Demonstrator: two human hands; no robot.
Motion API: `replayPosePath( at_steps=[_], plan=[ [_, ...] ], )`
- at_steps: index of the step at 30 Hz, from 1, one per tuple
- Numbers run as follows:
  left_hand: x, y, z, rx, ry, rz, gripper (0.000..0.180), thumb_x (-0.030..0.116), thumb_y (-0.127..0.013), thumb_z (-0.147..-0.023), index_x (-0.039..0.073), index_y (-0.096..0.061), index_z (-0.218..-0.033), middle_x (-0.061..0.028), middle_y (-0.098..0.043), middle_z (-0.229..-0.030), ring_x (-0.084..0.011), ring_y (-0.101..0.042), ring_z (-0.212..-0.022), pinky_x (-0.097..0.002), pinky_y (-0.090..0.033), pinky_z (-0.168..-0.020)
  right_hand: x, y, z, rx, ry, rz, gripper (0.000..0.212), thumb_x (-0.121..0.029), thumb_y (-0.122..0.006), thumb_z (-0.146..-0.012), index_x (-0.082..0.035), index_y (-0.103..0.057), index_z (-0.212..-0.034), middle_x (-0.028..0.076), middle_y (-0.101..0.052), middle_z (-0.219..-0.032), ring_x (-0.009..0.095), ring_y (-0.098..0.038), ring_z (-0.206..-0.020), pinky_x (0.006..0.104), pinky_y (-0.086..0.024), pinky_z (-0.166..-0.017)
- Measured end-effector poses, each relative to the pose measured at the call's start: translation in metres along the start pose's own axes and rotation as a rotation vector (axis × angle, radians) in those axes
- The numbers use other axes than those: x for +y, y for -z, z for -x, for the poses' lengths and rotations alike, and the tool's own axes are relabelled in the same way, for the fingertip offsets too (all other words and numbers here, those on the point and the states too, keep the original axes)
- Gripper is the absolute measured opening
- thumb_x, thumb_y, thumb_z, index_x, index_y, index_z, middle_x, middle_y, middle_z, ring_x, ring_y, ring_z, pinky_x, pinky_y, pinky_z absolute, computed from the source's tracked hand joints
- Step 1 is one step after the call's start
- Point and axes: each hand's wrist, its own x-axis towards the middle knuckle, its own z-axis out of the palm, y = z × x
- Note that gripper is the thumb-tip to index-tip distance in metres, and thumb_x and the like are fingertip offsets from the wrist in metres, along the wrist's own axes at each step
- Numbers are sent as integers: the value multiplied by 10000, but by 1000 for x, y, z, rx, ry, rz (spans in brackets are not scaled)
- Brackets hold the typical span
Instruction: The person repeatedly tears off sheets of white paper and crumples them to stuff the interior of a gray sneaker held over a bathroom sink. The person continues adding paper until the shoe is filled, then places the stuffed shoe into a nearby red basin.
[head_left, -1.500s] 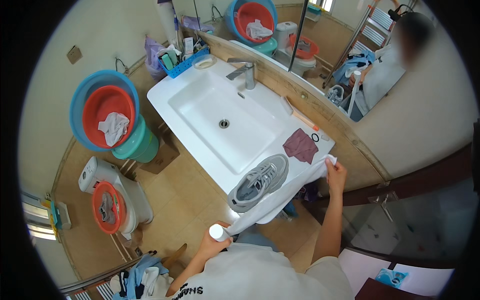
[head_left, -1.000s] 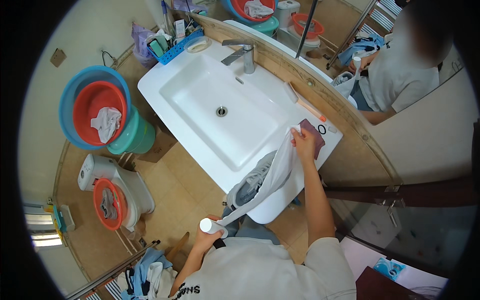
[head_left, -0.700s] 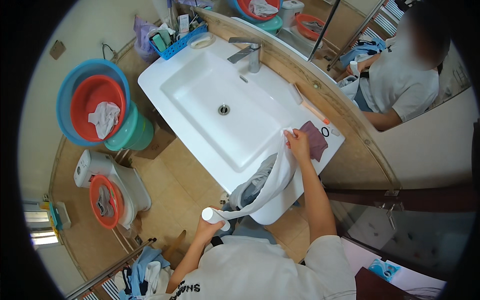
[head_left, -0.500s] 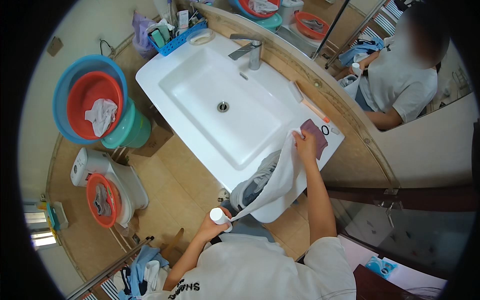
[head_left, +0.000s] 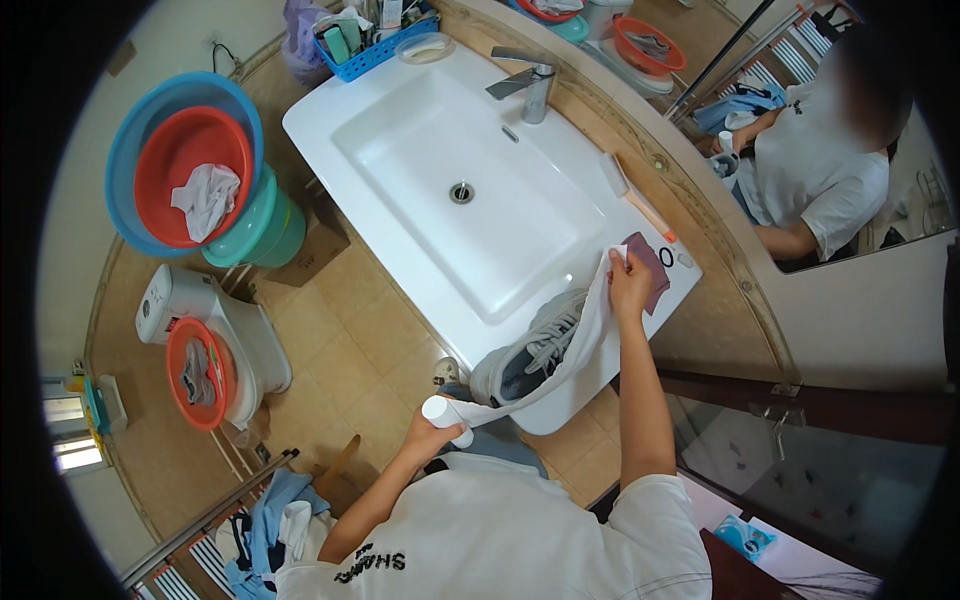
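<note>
My left hand [head_left: 425, 440], at the front of the washbasin, is closed round a white roll [head_left: 440, 415] that looks like tissue paper. From it a long white tissue strip [head_left: 597, 325] runs to my right hand [head_left: 628, 283], whose fingers pinch its other end over the counter's right side. Behind the strip, a grey lace-up sneaker [head_left: 530, 350] rests at the basin's front right corner. The strip hides part of the shoe's near side. A folded mauve cloth [head_left: 655, 278] lies beside my right hand.
A white washbasin [head_left: 420, 190] with a chrome faucet [head_left: 537, 95] is ahead. Along its back edge lie a brush [head_left: 650, 213] and a black ring [head_left: 666, 257]. Stacked basins [head_left: 118, 165] and a white toilet [head_left: 262, 340] stand left. A blue basket [head_left: 365, 62] holds toiletries.
The strip has dropped and narrowed into a sagging band, uncovering more of the sneaker. My head view has shifted slightly. Both hands keep their hold.
</note>
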Motion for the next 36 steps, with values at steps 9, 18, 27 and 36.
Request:
replayPosePath(
  at_steps=[9, 18, 27, 36],
  plan=[
    [14, 3, -3, 73, -163, -84, 279, -16, -668, -691, 54, -565, -941, 5, -578, -835, -92, -566, -810, -260, -467, -724, 4, -21, -5, -138, 105, 104, 298, -247, -651, -831, 22, -574, -729, 112, -537, -589, 187, -532, -507, 332, -397, -508],
    [13, -1, -12, 121, -251, -105, 263, -11, -660, -697, 52, -556, -930, -2, -580, -845, -98, -564, -808, -259, -454, -735, 1, -22, -5, -326, 106, 147, 314, -226, -652, -819, 27, -528, -678, 125, -542, -589, 202, -533, -513, 347, -404, -516],
    [20, -5, -26, 157, -264, -95, 252, -7, -656, -702, 58, -549, -921, -13, -586, -854, -108, -571, -814, -268, -460, -740, 23, -16, -14, -763, 9, -29, 178, -132, -625, -852, -4, -572, -740, 4, -586, -685, 64, -551, -640, 237, -467, -618],
    [28, -12, -40, 170, -317, -121, 244, -7, -643, -692, 57, -546, -906, -32, -601, -849, -118, -582, -820, -275, -461, -752, 13, -2, 10, -582, 577, 53, 231, -225, -615, -854, 1, -605, -809, 66, -594, -702, 192, -503, -607, 311, -418, -595]
  ],
)
